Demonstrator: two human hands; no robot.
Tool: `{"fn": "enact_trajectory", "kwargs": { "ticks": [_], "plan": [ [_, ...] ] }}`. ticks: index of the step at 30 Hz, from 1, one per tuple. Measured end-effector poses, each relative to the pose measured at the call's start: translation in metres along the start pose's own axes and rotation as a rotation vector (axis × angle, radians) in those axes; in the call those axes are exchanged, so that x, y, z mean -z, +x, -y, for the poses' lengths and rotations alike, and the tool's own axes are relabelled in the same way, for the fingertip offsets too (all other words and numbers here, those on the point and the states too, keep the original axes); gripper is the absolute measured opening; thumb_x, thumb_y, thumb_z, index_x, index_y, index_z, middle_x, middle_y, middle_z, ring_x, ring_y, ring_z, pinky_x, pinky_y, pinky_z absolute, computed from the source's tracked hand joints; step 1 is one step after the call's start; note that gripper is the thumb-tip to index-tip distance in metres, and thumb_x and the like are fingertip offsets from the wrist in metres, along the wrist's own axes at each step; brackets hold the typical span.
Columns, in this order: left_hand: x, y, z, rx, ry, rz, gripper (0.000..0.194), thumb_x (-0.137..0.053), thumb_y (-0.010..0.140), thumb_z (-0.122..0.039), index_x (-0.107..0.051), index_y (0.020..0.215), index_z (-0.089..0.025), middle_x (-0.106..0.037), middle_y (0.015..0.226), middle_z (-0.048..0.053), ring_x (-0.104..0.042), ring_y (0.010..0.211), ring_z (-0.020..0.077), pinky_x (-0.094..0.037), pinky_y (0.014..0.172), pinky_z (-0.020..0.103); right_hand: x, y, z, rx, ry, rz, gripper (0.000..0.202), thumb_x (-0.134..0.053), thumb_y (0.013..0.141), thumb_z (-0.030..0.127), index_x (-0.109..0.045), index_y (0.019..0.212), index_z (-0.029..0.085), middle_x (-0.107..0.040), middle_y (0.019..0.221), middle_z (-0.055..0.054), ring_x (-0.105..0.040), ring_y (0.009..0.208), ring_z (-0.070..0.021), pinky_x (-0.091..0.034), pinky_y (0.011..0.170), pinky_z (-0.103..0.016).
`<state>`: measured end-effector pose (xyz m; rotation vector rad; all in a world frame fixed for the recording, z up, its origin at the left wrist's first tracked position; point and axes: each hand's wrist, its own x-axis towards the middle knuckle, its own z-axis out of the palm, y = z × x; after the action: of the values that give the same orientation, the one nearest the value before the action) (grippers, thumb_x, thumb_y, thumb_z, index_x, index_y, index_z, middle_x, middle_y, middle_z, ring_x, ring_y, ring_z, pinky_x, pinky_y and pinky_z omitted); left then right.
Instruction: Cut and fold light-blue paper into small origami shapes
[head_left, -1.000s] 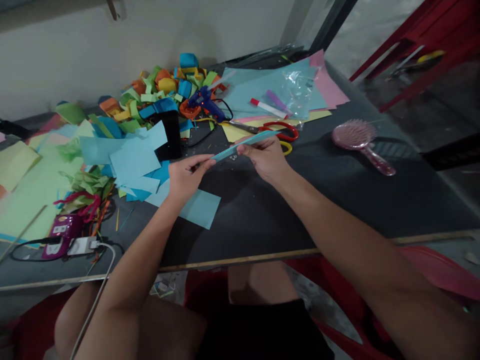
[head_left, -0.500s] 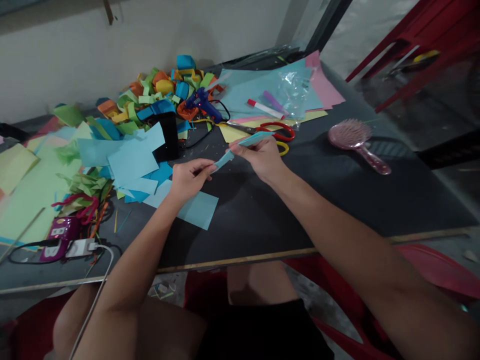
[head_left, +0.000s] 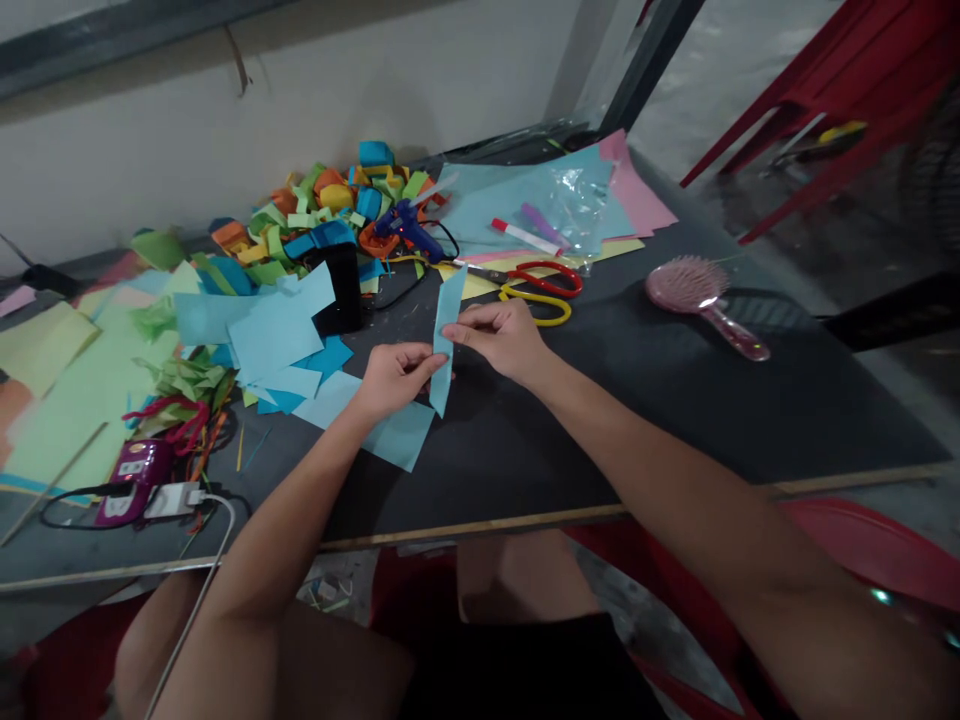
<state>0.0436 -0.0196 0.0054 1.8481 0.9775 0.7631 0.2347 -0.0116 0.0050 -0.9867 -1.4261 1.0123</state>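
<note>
A folded strip of light blue paper [head_left: 448, 310] is held nearly upright above the table, between my two hands. My left hand [head_left: 401, 378] pinches it near its lower end. Higher up, my right hand [head_left: 501, 335] grips the strip's edge between thumb and fingers. Beneath my left hand lies a light blue paper piece [head_left: 405, 436] on the dark tabletop. Just beyond my right hand rest scissors [head_left: 551, 312] with one red and one yellow handle loop. More cut light blue paper [head_left: 274, 325] is piled to the left.
A blue glue gun [head_left: 411, 228] lies by a heap of coloured paper loops [head_left: 322, 200]. Right of it are a white marker with a red cap [head_left: 525, 237] and clear plastic. A pink hairbrush [head_left: 697, 290] lies right; a purple power adapter [head_left: 135, 475] with cables sits left.
The paper strip has swung from a slanted position to nearly upright. My right hand has moved left and down along it, closer to my left hand. The view has tilted up slightly.
</note>
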Motion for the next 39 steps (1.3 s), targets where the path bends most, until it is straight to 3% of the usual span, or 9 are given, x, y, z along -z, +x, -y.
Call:
{"fn": "enact_trajectory", "kwargs": {
  "ticks": [6, 12, 15, 18, 21, 25, 29, 31, 39],
  "plan": [
    [0.001, -0.001, -0.004, 0.001, 0.057, 0.039, 0.038, -0.058, 0.089, -0.046, -0.071, 0.067, -0.017, -0.061, 0.051, 0.001, -0.053, 0.045, 0.0102, -0.039, 0.045, 0.021, 0.000, 0.000, 0.001, -0.048, 0.138, 0.033, 0.029, -0.082, 0.065, 0.052, -0.078, 0.069, 0.023, -0.071, 0.065, 0.000, -0.062, 0.062, -0.0138, -0.052, 0.063, -0.029],
    [0.012, 0.002, 0.001, 0.008, 0.044, 0.036, 0.034, -0.063, 0.085, -0.045, -0.071, 0.070, -0.016, -0.065, 0.055, 0.002, -0.054, 0.046, 0.0105, -0.039, 0.046, 0.021, 0.002, -0.001, 0.009, 0.051, 0.151, 0.111, 0.031, -0.075, 0.075, 0.057, -0.080, 0.080, 0.027, -0.078, 0.084, -0.004, -0.072, 0.081, -0.0202, -0.057, 0.083, -0.039],
    [0.017, 0.001, -0.003, -0.061, 0.037, 0.065, 0.033, -0.065, 0.084, -0.047, -0.070, 0.072, -0.016, -0.070, 0.066, 0.004, -0.059, 0.055, 0.0125, -0.044, 0.053, 0.023, 0.003, -0.002, 0.010, 0.070, 0.202, 0.187, 0.032, -0.074, 0.075, 0.058, -0.081, 0.081, 0.027, -0.077, 0.080, -0.003, -0.072, 0.079, -0.0189, -0.058, 0.079, -0.037],
    [0.015, 0.000, -0.012, -0.040, -0.181, 0.208, 0.035, -0.066, 0.083, -0.051, -0.069, 0.090, -0.017, -0.074, 0.084, 0.009, -0.067, 0.071, 0.0179, -0.052, 0.066, 0.028, 0.003, -0.002, 0.009, 0.059, 0.287, 0.259, 0.031, -0.076, 0.075, 0.055, -0.081, 0.081, 0.026, -0.075, 0.071, -0.002, -0.068, 0.063, -0.0148, -0.057, 0.065, -0.031],
    [0.009, -0.002, -0.018, 0.008, -0.275, 0.303, 0.041, -0.060, 0.088, -0.055, -0.067, 0.098, -0.016, -0.067, 0.071, 0.005, -0.063, 0.063, 0.0161, -0.051, 0.064, 0.029, 0.003, -0.001, 0.007, 0.028, 0.396, 0.319, 0.035, -0.079, 0.071, 0.055, -0.081, 0.090, 0.025, -0.076, 0.076, -0.002, -0.061, 0.052, -0.0105, -0.053, 0.052, -0.027],
    [0.006, -0.004, -0.014, -0.097, 0.114, 0.145, 0.045, -0.038, 0.098, -0.055, -0.064, 0.092, -0.018, -0.058, 0.063, 0.001, -0.054, 0.054, 0.0126, -0.044, 0.057, 0.026, 0.002, -0.001, 0.005, -0.051, 0.465, 0.244, 0.048, -0.087, 0.060, 0.050, -0.078, 0.101, 0.026, -0.078, 0.091, -0.003, -0.068, 0.067, -0.0138, -0.058, 0.058, -0.027],
    [0.008, -0.004, -0.005, -0.307, 0.815, -0.101, 0.038, -0.035, 0.100, -0.040, -0.064, 0.095, -0.017, -0.067, 0.076, 0.008, -0.063, 0.072, 0.0191, -0.043, 0.064, 0.028, 0.001, -0.002, 0.006, -0.039, 0.408, 0.160, 0.041, -0.089, 0.060, 0.039, -0.079, 0.098, 0.028, -0.078, 0.090, -0.002, -0.072, 0.081, -0.0167, -0.061, 0.074, -0.031],
    [0.010, -0.004, -0.004, -0.391, 1.018, -0.189, 0.035, -0.034, 0.100, -0.032, -0.065, 0.101, -0.016, -0.067, 0.077, 0.010, -0.064, 0.076, 0.0215, -0.041, 0.064, 0.030, 0.001, -0.002, 0.007, -0.025, 0.394, 0.160, 0.041, -0.090, 0.059, 0.036, -0.079, 0.097, 0.028, -0.078, 0.090, -0.002, -0.072, 0.085, -0.0180, -0.062, 0.076, -0.032],
    [0.016, -0.001, -0.006, -0.499, 1.123, -0.243, 0.031, -0.038, 0.100, -0.022, -0.067, 0.110, -0.018, -0.069, 0.079, 0.010, -0.062, 0.076, 0.0223, -0.037, 0.064, 0.033, 0.000, -0.005, 0.007, 0.021, 0.391, 0.198, 0.035, -0.085, 0.067, 0.030, -0.077, 0.101, 0.028, -0.078, 0.099, -0.002, -0.072, 0.095, -0.0181, -0.059, 0.089, -0.035]
  ]
}}
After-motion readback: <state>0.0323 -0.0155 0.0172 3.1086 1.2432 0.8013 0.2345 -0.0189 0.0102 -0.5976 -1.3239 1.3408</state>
